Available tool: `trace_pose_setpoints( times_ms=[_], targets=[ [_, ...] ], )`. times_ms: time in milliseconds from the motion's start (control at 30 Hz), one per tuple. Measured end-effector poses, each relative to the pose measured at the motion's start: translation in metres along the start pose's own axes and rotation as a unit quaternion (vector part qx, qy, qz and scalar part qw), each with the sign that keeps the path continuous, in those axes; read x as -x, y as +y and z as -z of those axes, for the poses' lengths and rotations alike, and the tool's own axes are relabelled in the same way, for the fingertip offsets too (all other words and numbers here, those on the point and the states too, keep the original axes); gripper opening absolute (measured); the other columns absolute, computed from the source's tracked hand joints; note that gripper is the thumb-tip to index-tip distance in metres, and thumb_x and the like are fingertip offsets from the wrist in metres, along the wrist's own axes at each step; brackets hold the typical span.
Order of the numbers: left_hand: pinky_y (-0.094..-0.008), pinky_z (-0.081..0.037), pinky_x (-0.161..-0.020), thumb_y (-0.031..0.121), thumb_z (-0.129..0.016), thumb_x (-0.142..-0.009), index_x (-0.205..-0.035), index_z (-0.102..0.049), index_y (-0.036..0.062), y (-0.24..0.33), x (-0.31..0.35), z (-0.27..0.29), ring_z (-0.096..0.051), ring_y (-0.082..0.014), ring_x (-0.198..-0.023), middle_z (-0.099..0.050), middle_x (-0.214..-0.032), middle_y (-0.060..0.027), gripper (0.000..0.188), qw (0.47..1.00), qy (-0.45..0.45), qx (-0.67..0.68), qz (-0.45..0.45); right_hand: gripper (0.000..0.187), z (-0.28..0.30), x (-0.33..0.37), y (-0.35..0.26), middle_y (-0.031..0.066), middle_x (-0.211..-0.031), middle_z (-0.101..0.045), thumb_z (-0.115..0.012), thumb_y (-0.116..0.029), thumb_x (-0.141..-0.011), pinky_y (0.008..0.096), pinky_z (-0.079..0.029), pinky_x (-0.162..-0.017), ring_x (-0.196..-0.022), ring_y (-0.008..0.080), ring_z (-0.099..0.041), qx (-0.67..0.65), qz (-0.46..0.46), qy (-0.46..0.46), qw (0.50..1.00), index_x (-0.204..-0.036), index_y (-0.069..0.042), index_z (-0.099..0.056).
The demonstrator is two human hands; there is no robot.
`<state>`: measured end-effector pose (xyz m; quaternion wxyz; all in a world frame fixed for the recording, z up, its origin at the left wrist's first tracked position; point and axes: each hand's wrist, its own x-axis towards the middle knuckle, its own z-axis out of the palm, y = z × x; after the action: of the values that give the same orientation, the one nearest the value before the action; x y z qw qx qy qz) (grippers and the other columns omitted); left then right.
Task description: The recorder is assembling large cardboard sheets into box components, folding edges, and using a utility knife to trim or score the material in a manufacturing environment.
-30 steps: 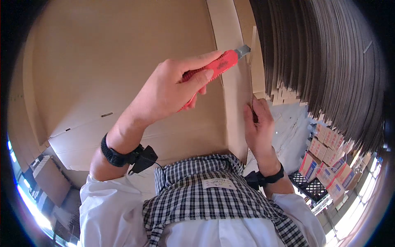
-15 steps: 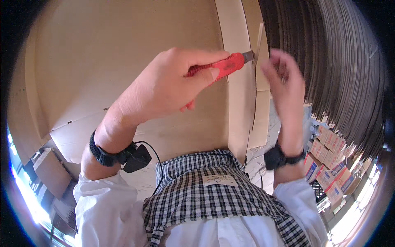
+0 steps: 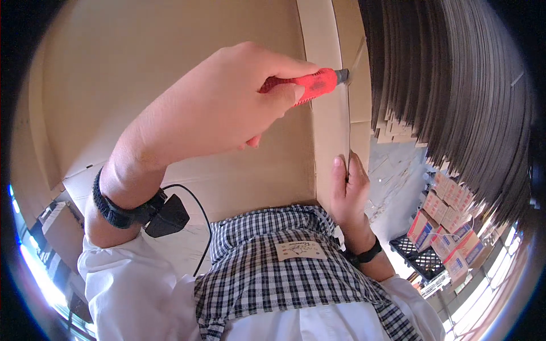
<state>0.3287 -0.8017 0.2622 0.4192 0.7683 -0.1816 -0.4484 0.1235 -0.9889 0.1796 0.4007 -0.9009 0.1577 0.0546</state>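
Note:
My left hand (image 3: 222,108) is wrapped round a red utility knife (image 3: 320,84). Its short dark blade points right, to the edge of a standing cardboard wall (image 3: 327,125). Lower along that same edge, my right hand (image 3: 351,196) pinches the cardboard between thumb and fingers. The wall rises on the right side of a large brown cardboard box (image 3: 170,28), whose inside fills the view ahead of me. Another cardboard flap (image 3: 357,108) lies just outside the wall. Whether the blade touches the edge is hard to make out.
A tall stack of cardboard sheets (image 3: 449,85) stands close on the right. Beyond it are small printed cartons (image 3: 455,244) and a black plastic crate (image 3: 426,261) on the pale floor (image 3: 392,176). A dark cable (image 3: 206,219) hangs from my left wrist.
My right hand has come down from beside the knife tip and now grips the cardboard edge lower. The narrow raised strip by the blade no longer stands up. The knife has barely shifted.

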Motion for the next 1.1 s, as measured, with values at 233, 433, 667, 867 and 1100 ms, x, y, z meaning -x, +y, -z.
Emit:
trace_pose_setpoints(
  times_ms=[233,433,667,867,1100],
  targets=[
    [-0.0217,-0.041,-0.043,0.012,-0.050,-0.096,-0.132,-0.055,0.0063,0.003,-0.008,0.000,-0.051,-0.0063,-0.048,-0.057,-0.070,-0.0030,0.037,1.000,-0.012,-0.004,-0.017,0.025,-0.003,-0.009,-0.006,0.0187,-0.087,-0.061,-0.052,-0.013,-0.095,0.0398,-0.051,-0.062,-0.073,0.0350,-0.063,0.021,0.002,0.030,0.999,-0.115,0.000,-0.057],
    [-0.0209,-0.042,-0.044,0.011,-0.050,-0.095,-0.132,-0.054,0.0064,0.000,0.001,0.010,-0.052,-0.0067,-0.048,-0.058,-0.072,-0.0035,0.038,0.998,-0.035,0.042,0.017,0.022,-0.006,-0.010,-0.012,0.0200,-0.086,-0.060,-0.050,-0.013,-0.097,0.0373,-0.048,-0.064,-0.071,0.0331,-0.059,-0.001,0.000,0.043,0.999,-0.111,0.003,-0.057],
    [-0.0276,-0.047,-0.048,0.014,-0.046,-0.091,-0.130,-0.049,0.0106,-0.020,-0.039,-0.008,-0.056,-0.0134,-0.050,-0.062,-0.081,-0.0079,0.040,0.991,-0.068,-0.117,0.013,0.020,0.001,-0.019,-0.014,0.0158,-0.085,-0.058,-0.052,-0.010,-0.092,0.0434,-0.049,-0.059,-0.068,0.0355,-0.061,0.041,0.002,0.016,0.999,-0.109,-0.001,-0.055],
    [-0.0294,-0.049,-0.051,0.030,-0.041,-0.094,-0.127,-0.054,0.0176,0.009,-0.047,-0.007,-0.059,-0.0156,-0.055,-0.062,-0.079,-0.0069,0.038,0.989,-0.108,-0.100,-0.010,0.012,0.003,-0.023,-0.014,0.0189,-0.083,-0.058,-0.050,-0.010,-0.090,0.0454,-0.048,-0.059,-0.069,0.0384,-0.061,0.046,-0.037,0.018,0.998,-0.097,-0.001,-0.052],
    [-0.0283,-0.048,-0.049,0.038,-0.045,-0.097,-0.109,-0.058,0.0032,-0.006,-0.064,-0.017,-0.057,-0.0138,-0.051,-0.056,-0.066,-0.0055,0.039,0.993,-0.091,-0.069,0.026,0.019,-0.004,-0.030,-0.017,0.0210,-0.086,-0.062,-0.049,-0.015,-0.095,0.0462,-0.049,-0.061,-0.072,0.0407,-0.062,0.048,-0.015,0.058,0.997,-0.106,0.000,-0.054]
  ],
)
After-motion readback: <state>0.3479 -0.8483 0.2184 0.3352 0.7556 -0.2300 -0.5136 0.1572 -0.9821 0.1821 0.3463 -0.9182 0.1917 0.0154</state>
